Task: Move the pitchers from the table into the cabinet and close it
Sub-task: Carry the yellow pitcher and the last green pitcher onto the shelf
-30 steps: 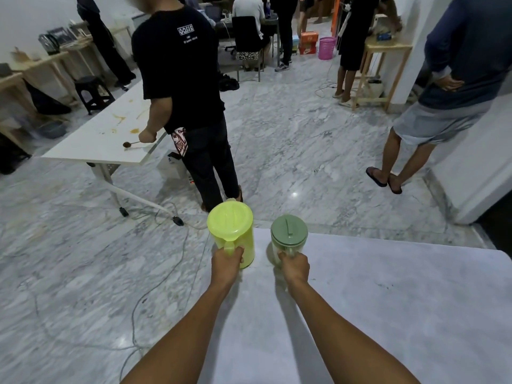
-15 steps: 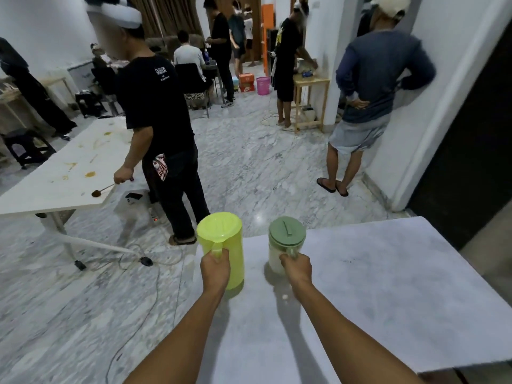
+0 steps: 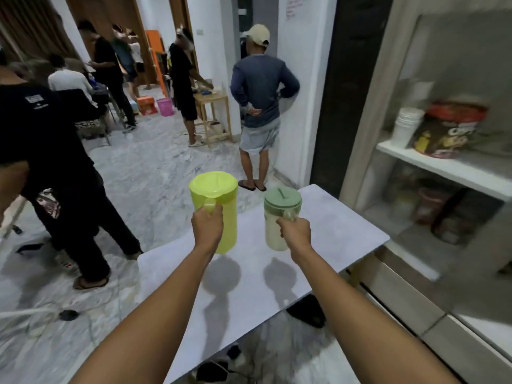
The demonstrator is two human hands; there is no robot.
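Observation:
My left hand [image 3: 207, 228] grips the handle of a lime-yellow pitcher [image 3: 220, 206] with a matching lid. In my right hand [image 3: 295, 234] is the handle of a clear pitcher with a green lid [image 3: 279, 214]. Both pitchers hang upright above the grey table [image 3: 249, 284], their shadows falling on its top. The cabinet [image 3: 432, 167] stands at the right, blurred, with its white shelves visible; I cannot tell where its door is.
On the cabinet's upper shelf stand a stack of white cups [image 3: 406, 126] and a dark snack tub [image 3: 448, 128]. A person in black [image 3: 55, 173] stands close on the left. Another, in a blue top [image 3: 259, 106], stands by the wall ahead. Cables lie on the marble floor [image 3: 155, 173].
The view has swung right, bringing the cabinet into sight. Both pitchers have been lifted off the table and now hang above it, still held by their handles.

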